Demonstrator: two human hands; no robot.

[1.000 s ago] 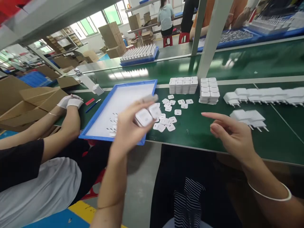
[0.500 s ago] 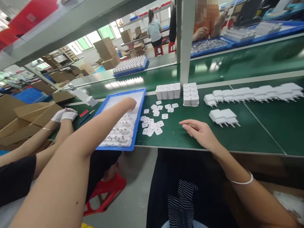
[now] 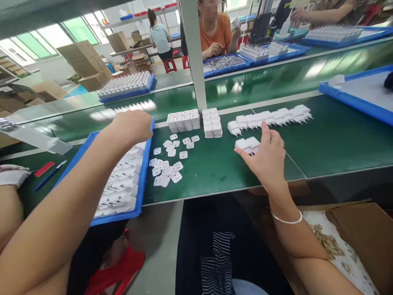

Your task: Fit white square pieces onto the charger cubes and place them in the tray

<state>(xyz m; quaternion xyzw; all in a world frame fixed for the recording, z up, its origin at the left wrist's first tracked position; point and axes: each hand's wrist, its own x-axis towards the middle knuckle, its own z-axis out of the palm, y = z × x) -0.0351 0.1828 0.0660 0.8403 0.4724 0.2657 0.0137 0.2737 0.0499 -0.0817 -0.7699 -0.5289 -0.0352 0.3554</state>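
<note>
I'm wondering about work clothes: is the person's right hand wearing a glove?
No, the right hand is bare-skinned, its thumb and fingers spread by white plastic pronged plug housings on the green tabletop.

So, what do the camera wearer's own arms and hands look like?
The left hand and right hand show no gloves, and no sleeves are in view. A thin, pale bangle circles the right forearm near the wrist; none shows on the left.

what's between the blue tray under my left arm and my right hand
Head view: loose white plates beside the tray, mostly bare green tabletop, then white plugs at the right hand.
</note>
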